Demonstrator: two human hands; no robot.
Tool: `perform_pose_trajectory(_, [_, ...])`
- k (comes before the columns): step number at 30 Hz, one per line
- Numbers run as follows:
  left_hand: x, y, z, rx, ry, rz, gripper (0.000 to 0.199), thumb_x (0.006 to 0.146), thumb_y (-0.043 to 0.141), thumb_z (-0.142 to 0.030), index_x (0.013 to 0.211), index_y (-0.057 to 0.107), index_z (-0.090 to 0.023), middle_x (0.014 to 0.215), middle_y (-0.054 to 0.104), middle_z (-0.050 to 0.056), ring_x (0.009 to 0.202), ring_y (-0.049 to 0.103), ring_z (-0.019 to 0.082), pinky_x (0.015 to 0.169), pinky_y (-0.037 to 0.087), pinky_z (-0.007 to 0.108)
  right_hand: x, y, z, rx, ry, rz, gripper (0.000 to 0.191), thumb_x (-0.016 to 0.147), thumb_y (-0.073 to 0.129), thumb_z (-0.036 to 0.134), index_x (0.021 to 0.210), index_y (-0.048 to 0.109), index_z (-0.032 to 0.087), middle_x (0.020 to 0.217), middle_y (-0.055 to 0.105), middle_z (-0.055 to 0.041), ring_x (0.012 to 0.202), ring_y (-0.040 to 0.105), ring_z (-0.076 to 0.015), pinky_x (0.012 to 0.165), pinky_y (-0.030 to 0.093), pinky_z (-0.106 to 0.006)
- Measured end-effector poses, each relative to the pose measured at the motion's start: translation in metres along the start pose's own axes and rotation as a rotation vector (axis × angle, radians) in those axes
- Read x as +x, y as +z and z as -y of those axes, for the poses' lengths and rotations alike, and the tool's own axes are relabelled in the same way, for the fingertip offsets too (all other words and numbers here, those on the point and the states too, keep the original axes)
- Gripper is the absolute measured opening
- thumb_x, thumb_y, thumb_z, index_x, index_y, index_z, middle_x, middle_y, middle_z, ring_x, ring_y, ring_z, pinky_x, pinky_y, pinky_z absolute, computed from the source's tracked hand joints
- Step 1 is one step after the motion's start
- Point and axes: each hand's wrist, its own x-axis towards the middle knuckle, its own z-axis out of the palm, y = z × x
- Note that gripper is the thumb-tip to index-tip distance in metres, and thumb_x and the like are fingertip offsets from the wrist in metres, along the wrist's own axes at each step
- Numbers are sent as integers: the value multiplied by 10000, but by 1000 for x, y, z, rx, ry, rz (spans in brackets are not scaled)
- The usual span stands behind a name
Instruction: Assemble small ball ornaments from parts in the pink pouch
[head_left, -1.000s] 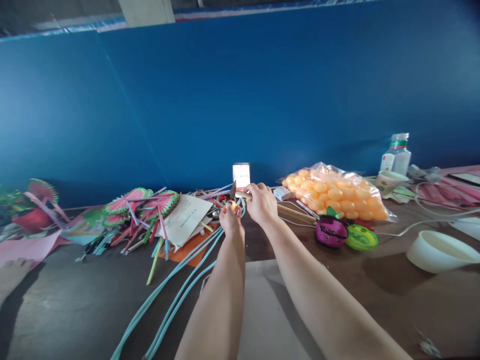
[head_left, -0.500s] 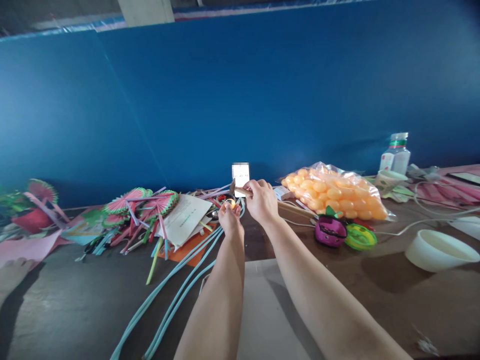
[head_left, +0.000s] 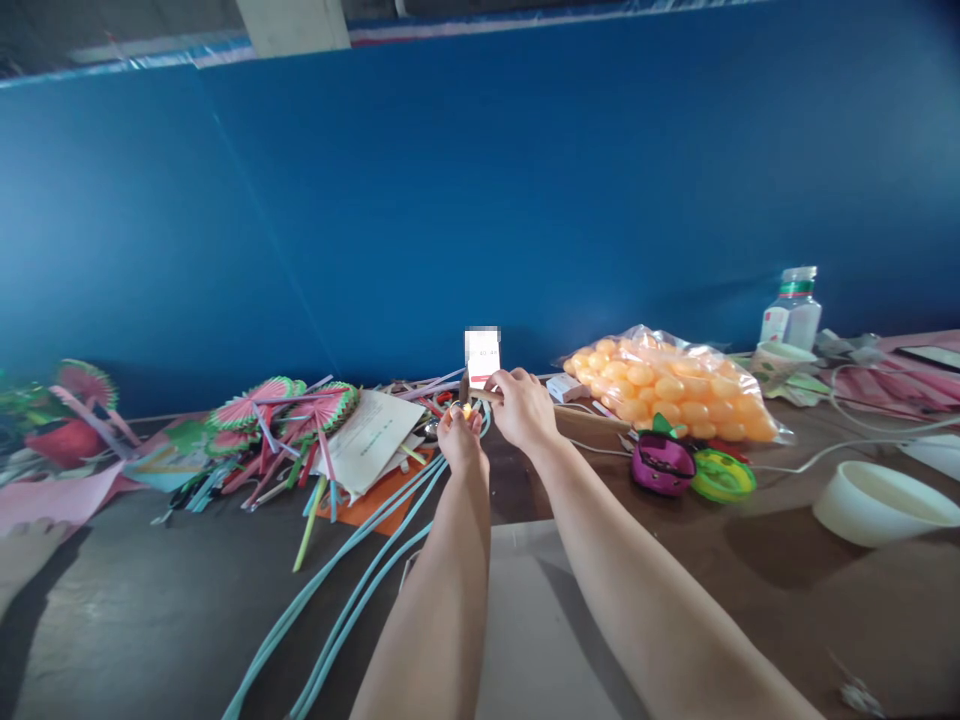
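My right hand [head_left: 523, 408] is closed around the wooden handle of a hammer [head_left: 589, 417]. The handle runs out to the right beyond the fist, and the dark head stands upright on the left. My left hand [head_left: 460, 440] pinches a small, shiny yellow-orange piece [head_left: 463, 409] at its fingertips; what exactly it is cannot be made out. The hammer head is right at this piece, apparently touching it. Just behind both hands a lit phone [head_left: 483, 355] leans upright against the blue wall.
Pink-green paper fans [head_left: 322, 412], papers [head_left: 371, 435] and pale blue tubes [head_left: 337, 575] lie left. To the right are a bag of orange balls [head_left: 667, 385], a purple container [head_left: 661, 466], a green dish [head_left: 721, 477], a white bowl [head_left: 881, 505] and a bottle [head_left: 793, 310].
The hammer head has come down slightly onto the yellow-orange piece, and my right hand has lowered a little with it. My left hand stays in place.
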Motion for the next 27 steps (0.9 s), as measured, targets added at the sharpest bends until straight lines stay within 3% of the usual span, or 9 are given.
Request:
perform_pose_trajectory(8, [3, -2, 4, 34, 21, -38, 52, 876, 537, -188, 893, 553, -142, 755, 601, 41, 617, 623, 106, 702, 541, 255, 0, 10, -5, 44, 58, 11, 236, 839, 538, 157, 1030, 630, 261, 998, 580, -62, 932, 527, -220, 735, 366, -294])
perform_pose_trajectory(14, [3, -3, 5, 9, -2, -63, 45, 880, 536, -193, 883, 530, -148, 742, 595, 33, 593, 618, 106, 683, 548, 263, 1, 15, -11, 72, 120, 124, 258, 801, 553, 163, 1024, 615, 276, 1026, 590, -49, 954, 551, -228, 736, 376, -302])
perform_pose_trajectory(21, [10, -6, 10, 104, 113, -113, 118, 857, 565, -224, 947, 551, -148, 847, 611, 47, 650, 633, 110, 684, 539, 253, 2, 30, -39, -29, 334, 316, 248, 804, 568, 214, 1043, 633, 222, 1057, 599, -113, 999, 578, -284, 777, 421, -352])
perform_pose_trajectory(27, [16, -7, 15, 134, 101, -85, 173, 847, 577, -245, 990, 553, -152, 847, 618, 63, 673, 644, 140, 678, 534, 279, -5, 52, -46, -3, 313, 394, 249, 793, 561, 185, 1008, 684, 204, 1052, 633, -129, 966, 612, -276, 769, 446, -356])
